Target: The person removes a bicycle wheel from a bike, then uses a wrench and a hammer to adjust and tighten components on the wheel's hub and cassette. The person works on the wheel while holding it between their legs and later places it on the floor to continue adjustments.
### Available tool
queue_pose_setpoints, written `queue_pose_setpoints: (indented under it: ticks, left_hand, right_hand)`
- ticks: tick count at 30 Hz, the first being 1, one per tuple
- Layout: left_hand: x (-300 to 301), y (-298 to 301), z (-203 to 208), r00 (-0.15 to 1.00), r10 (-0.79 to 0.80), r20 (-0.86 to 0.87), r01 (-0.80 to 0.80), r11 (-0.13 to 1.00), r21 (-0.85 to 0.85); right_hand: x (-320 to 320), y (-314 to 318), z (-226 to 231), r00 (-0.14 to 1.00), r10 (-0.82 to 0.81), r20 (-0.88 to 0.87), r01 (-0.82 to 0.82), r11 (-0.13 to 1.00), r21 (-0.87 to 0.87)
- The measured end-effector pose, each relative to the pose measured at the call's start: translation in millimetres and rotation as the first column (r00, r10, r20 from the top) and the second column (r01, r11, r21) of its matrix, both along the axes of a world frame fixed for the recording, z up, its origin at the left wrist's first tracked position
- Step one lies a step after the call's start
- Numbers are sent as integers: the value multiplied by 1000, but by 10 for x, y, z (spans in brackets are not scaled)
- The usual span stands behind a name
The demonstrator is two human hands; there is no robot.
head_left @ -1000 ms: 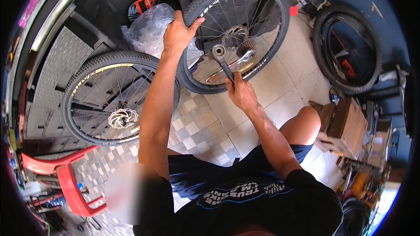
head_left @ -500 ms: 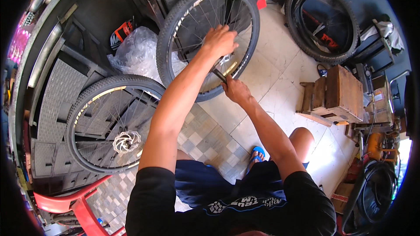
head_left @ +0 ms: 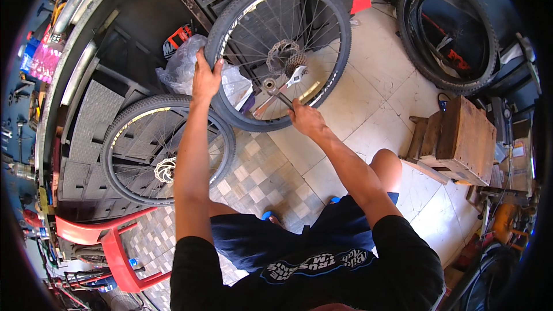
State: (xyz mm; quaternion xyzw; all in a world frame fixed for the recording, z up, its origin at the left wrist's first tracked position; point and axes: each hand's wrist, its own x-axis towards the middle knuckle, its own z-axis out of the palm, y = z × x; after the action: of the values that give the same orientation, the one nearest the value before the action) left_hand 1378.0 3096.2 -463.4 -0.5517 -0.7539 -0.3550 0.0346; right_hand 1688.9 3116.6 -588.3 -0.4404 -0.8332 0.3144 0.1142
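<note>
A bicycle wheel (head_left: 341,46) with a knobby black tyre stands tilted in front of me, its brake disc (head_left: 282,56) and cassette (head_left: 296,62) showing at the hub. My left hand (head_left: 205,80) is closed around the left side of its tyre, thumb toward the rim. In my right hand (head_left: 308,120) is the dark handle of a wrench (head_left: 280,95), whose round head lies before the lower spokes, apart from the hub. A silver tool (head_left: 296,75) hangs beside the cassette; what kind it is I cannot make out.
A second wheel (head_left: 110,161) leans against dark drawers (head_left: 89,115) at the left, above a red chair (head_left: 118,259). Crumpled clear plastic (head_left: 181,69) lies behind my left hand. Loose tyres (head_left: 489,40) stand far right, near a wooden box stool (head_left: 469,141).
My left hand has left the hub area and moved left onto the tyre, uncovering the disc and cassette. The wrench in my right hand has its head in sight now.
</note>
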Motion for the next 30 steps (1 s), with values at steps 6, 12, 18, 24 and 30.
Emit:
queue_pose_setpoints:
  ticks: [6, 12, 18, 24, 30]
  left_hand:
    - [476, -59, 140, 939, 246, -242, -284, 949, -138]
    - [1579, 564, 649, 799, 42, -600, -281, 908, -311]
    - [1590, 1029, 265, 664, -517, -541, 76, 766, -639]
    - [1407, 1012, 117, 602, -346, -720, 211, 938, -275]
    - [387, 351, 544, 972, 135, -194, -102, 980, 172]
  right_hand:
    - [247, 30, 36, 998, 43, 44, -42, 999, -33]
    - [290, 77, 50, 997, 61, 37, -59, 997, -53]
    - [197, 14, 41, 999, 42, 4, -41, 998, -55]
    - [232, -205, 48, 987, -34, -160, 6, 985, -173]
    - [649, -532, -141, 766, -451, -458, 320, 886, -337]
